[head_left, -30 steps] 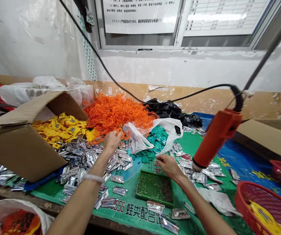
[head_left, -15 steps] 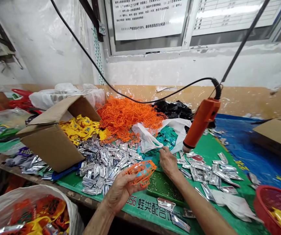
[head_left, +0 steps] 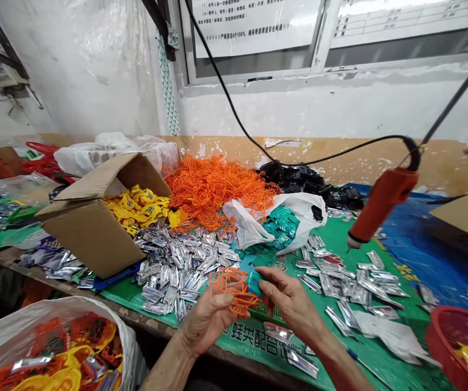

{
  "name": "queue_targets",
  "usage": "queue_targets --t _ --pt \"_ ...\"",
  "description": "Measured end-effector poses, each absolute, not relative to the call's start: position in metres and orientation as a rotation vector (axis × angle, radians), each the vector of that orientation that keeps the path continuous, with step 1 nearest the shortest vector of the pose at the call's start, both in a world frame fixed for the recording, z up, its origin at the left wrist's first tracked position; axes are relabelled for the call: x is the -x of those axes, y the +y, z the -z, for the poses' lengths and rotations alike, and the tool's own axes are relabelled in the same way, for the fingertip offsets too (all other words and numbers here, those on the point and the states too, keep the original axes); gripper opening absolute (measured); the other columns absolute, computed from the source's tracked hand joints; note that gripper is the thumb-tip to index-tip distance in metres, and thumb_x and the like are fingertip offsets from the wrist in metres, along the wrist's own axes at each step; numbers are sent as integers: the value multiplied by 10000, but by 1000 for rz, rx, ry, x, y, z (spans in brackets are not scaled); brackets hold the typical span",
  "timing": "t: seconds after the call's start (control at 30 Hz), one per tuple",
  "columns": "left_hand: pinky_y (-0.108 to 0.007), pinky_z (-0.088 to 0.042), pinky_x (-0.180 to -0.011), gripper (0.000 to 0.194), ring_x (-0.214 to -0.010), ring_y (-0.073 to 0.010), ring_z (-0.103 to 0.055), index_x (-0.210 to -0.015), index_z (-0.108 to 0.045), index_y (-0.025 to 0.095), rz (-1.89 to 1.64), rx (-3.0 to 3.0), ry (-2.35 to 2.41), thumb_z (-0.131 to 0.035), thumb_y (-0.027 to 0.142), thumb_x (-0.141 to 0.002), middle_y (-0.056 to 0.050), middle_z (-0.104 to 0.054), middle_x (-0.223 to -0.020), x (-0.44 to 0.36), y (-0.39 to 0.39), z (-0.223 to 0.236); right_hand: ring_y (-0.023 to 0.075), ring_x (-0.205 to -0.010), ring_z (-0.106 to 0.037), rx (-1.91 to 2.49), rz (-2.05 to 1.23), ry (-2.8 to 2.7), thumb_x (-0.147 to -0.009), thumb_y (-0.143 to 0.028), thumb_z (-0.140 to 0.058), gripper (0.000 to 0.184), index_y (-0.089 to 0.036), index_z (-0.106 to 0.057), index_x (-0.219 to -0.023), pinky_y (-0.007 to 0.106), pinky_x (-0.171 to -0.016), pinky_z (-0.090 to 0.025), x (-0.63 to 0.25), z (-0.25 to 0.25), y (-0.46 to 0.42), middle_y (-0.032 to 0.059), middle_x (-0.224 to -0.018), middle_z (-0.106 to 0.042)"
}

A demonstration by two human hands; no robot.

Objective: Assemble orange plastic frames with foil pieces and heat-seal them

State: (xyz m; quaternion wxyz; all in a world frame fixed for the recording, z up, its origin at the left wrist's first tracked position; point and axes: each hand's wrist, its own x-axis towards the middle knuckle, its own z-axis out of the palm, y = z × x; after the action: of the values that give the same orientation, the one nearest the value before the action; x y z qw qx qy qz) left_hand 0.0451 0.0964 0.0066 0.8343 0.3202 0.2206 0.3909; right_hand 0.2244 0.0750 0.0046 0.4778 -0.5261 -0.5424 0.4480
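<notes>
My left hand (head_left: 207, 317) grips an orange openwork plastic frame (head_left: 229, 279) between thumb and fingers, just above the front of the table. In my right hand (head_left: 289, 298) a small teal plastic piece (head_left: 254, 282) is pinched, held against the right end of the frame; whether it is inside cannot be seen. More teal pieces (head_left: 285, 222) lie in a white plastic bag (head_left: 311, 209) behind the hands. Under the right hand a green perforated tray (head_left: 264, 314) is mostly hidden. Silver foil-like pieces (head_left: 185, 260) are heaped to the left of the hands.
An orange electric screwdriver (head_left: 383, 206) hangs on a cable at right. Behind are a pile of orange frames (head_left: 217, 184) and yellow parts (head_left: 138, 209) in a tipped cardboard box (head_left: 91, 239). A white sack (head_left: 130, 347) stands front left, a red basket (head_left: 441, 336) front right.
My right hand has come from the white bag toward me with a teal piece, up to the orange frame. The hanging screwdriver has swung right in view.
</notes>
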Motion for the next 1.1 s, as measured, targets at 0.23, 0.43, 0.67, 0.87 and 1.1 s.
queue_targets --t 0.23,0.43,0.67,0.87,1.1 --pt "-265 -501 -653 317 -748 -148 -591 -942 -719 182 -920 -740 713 -801 342 -680 -40 -679 -872 -63 82 -6 110 -626 -530 1306 -747 -1601 -881 -313 -470 252 -185 -649 -1004 232 -510 -464 -206 0 64 72 -953 -553" --pt "-277 -499 -653 278 -683 -141 -560 -827 -718 165 -933 -709 730 -815 351 -644 -20 -640 -736 -64 77 -5 111 -657 -515 1330 -682 -1710 -745 -130 -611 271 -195 -655 -1004 240 -585 -456 -206 -4 54 43 -937 -550" --pt "-303 -513 -695 314 -758 -177 -620 -940 -726 168 -893 -621 670 -742 395 -723 -65 -694 -865 -63 73 1 117 -665 -534 1321 -437 -1711 -785 -178 -607 248 -193 -628 -1032 240 -579 -485 -209 1 46 56 -933 -560" --pt "-291 -507 -694 311 -764 -180 -630 -967 -728 173 -881 -694 652 -709 406 -763 -86 -714 -945 -63 70 -4 173 -798 -606 1431 -356 -1843 -785 -169 -608 405 -206 -568 -1186 313 -705 -529 -206 -7 44 80 -1022 -568" --pt "-271 -501 -658 294 -725 -166 -623 -965 -728 189 -906 -683 649 -702 409 -773 -71 -715 -903 -63 67 -3 152 -757 -600 1467 -423 -1859 -800 -172 -589 334 -223 -600 -1131 282 -668 -524 -203 -10 42 63 -989 -561"
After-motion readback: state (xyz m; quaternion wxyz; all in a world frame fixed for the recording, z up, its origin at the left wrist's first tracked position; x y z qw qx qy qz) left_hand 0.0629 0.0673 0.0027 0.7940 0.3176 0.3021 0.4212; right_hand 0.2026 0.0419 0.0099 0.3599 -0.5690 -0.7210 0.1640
